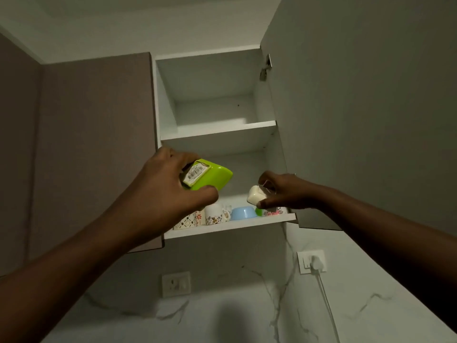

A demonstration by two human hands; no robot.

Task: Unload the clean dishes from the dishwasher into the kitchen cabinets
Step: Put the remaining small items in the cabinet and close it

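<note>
An open wall cabinet (217, 134) fills the centre of the frame, its door (358, 107) swung wide to the right and a closed neighbouring door (94, 149) to the left; beneath it, in the lower part of the frame, runs a marble-veined backsplash (222, 313) bearing two wall sockets, the right one with a white plug (315, 264) and cord. The upper shelf (220, 131) shows nothing on the part visible from below. The bottom shelf (230, 225) already carries a row of patterned mugs (214, 217), a pale blue bowl (241, 213) and further small items half hidden behind the hands. The left hand (158, 191), centre-left, has its grip clamped on a lime-green bowl (212, 177), tilted with its labelled base toward the camera and held just above the mugs. The right hand (284, 190), centre-right, pinches a small cream-white cup (254, 198), fingers closed on it above the right end of the bottom shelf. The step in hand appears to be setting both items down on this shelf. To do it well, the green bowl would best be levelled and lowered into a free gap or nested with a like bowl, clear of the mug handles; the small cup should go behind or beside the front row, well in from the shelf edge, and each grip should part only once its piece sits flat.
</note>
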